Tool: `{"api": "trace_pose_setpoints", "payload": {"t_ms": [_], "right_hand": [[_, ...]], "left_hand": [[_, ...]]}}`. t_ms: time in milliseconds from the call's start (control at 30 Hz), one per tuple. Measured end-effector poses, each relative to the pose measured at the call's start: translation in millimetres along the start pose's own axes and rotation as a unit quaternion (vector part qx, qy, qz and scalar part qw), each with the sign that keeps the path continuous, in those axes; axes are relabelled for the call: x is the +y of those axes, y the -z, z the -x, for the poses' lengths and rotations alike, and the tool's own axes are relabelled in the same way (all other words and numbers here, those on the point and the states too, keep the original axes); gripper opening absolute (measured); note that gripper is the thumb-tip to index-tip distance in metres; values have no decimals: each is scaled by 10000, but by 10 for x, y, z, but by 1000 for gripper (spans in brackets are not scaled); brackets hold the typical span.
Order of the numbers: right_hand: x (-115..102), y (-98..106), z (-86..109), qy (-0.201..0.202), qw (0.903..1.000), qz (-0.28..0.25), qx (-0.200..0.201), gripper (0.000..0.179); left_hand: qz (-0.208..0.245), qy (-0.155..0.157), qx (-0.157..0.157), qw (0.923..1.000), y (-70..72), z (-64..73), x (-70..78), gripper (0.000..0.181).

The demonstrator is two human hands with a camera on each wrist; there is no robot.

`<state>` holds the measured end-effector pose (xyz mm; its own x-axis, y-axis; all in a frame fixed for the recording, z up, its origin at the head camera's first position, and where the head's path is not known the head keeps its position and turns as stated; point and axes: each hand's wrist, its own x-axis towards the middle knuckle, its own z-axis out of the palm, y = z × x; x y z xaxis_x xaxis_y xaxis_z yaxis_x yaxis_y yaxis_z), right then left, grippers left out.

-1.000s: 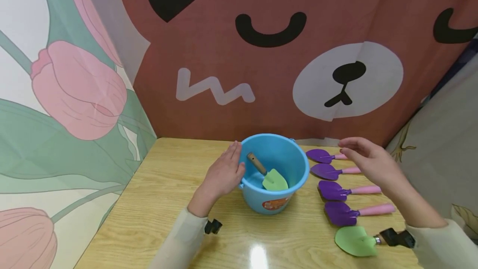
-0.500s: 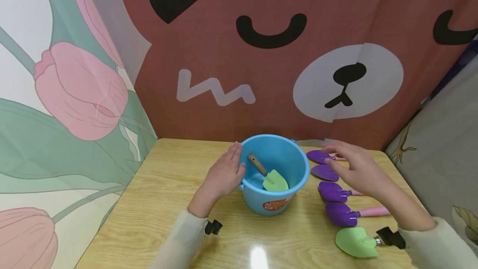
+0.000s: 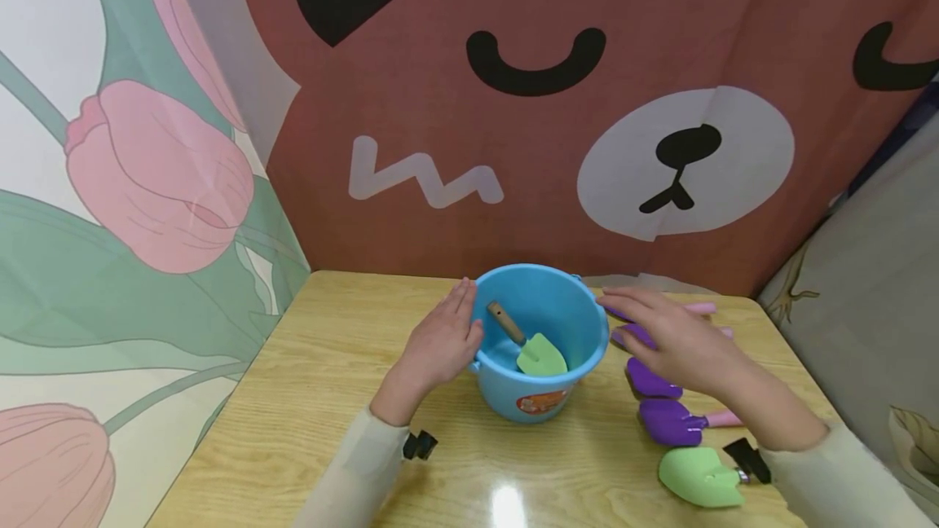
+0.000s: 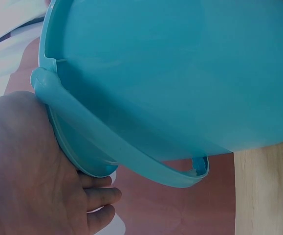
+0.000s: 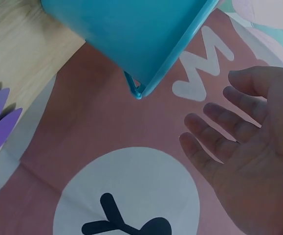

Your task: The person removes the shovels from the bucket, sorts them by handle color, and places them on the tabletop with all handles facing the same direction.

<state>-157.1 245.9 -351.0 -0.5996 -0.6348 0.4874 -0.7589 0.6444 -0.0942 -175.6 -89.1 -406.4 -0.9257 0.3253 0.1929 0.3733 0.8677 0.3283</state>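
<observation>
A light blue bucket (image 3: 513, 398) stands on the table, its handle (image 4: 117, 147) hanging down at the back. Inside it lies a small green trowel (image 3: 541, 355) with a brown handle. Against the bucket's left rim rests my left hand (image 3: 440, 341), fingers straight and together. My right hand (image 3: 678, 341) hovers just right of the rim, fingers loosely spread and holding nothing; in the right wrist view a gap shows between the fingers (image 5: 219, 122) and the bucket. Beneath this hand and forearm are several purple trowels (image 3: 671, 422) with pink handles, partly hidden.
Another green trowel (image 3: 700, 475) lies nearest the front in the row at the right, its handle mostly hidden by the right sleeve. Wooden tabletop (image 3: 323, 381) extends left of the bucket. A printed bear curtain (image 3: 411, 235) hangs behind the table.
My right hand has moved left from over the trowels' handles to beside the bucket's right rim. The left hand, bucket and trowels have stayed in place.
</observation>
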Motion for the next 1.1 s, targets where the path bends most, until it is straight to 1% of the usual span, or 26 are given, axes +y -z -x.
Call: {"api": "trace_pose_setpoints", "payload": {"t_ms": [167, 267, 400, 567, 667, 900, 1100], "right_hand": [[-9, -37, -56, 143, 9999, -53, 61, 46], [-20, -45, -89, 121, 9999, -99, 7, 43], [-37, -53, -126, -30, 9996, -151, -238, 40], [-55, -66, -174, -236, 9978, -256, -569, 43], [-71, -76, -206, -352, 9966, -265, -698, 44], [-96, -121, -280, -471, 9960, -236, -716, 44], [-106, -162, -345, -598, 9945, -246, -820, 43]], "left_hand": [[-82, -24, 12, 10000, 6, -10, 3, 65], [-78, -17, 10, 10000, 9, -12, 9, 64], [-34, 18, -14, 10000, 0, -7, 11, 64], [-14, 55, -26, 10000, -8, 0, 21, 65], [-3, 56, -30, 10000, -6, 2, 24, 65], [-38, 41, -39, 10000, -2, 1, 23, 65], [-14, 50, -30, 10000, 0, 2, 24, 65]]}}
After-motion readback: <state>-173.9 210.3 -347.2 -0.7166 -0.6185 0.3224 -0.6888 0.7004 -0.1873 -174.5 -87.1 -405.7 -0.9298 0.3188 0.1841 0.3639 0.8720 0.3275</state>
